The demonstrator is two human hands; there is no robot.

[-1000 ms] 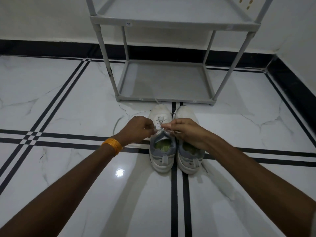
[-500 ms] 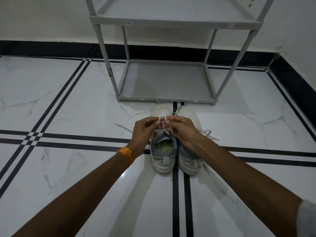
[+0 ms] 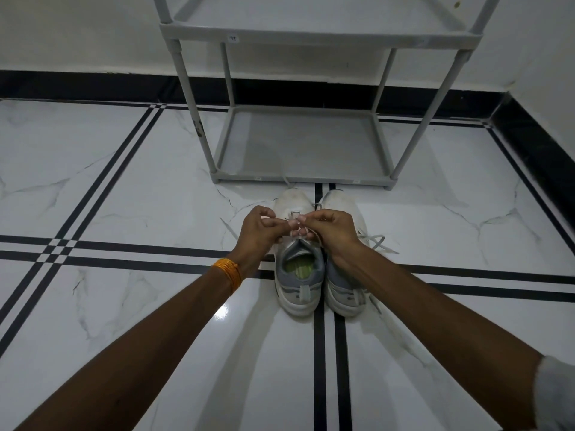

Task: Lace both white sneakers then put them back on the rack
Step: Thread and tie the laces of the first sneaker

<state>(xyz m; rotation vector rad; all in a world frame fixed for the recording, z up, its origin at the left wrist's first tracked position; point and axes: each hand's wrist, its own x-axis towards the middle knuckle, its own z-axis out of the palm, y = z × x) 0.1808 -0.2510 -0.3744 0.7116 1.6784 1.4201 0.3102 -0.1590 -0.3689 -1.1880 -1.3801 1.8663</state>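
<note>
Two white sneakers stand side by side on the floor, toes toward the grey rack (image 3: 305, 178). The left sneaker (image 3: 299, 275) has a grey collar and a green insole. The right sneaker (image 3: 343, 287) is partly hidden under my right wrist. My left hand (image 3: 259, 233) and my right hand (image 3: 329, 228) meet over the left sneaker's tongue, each pinching an end of its white lace (image 3: 292, 227). A loose lace (image 3: 378, 244) trails on the floor to the right of the right sneaker.
The rack's bottom shelf (image 3: 301, 144) sits just beyond the toes, with its upper shelf (image 3: 320, 35) above. Its legs stand left and right of the shelf. A white wall with a black skirting runs behind and along the right. Glossy white marble floor with black stripes surrounds the shoes.
My hands, spread apart pulling the lace a second ago, have come together over the left sneaker's tongue. The right sneaker's lace now shows on the floor at the right.
</note>
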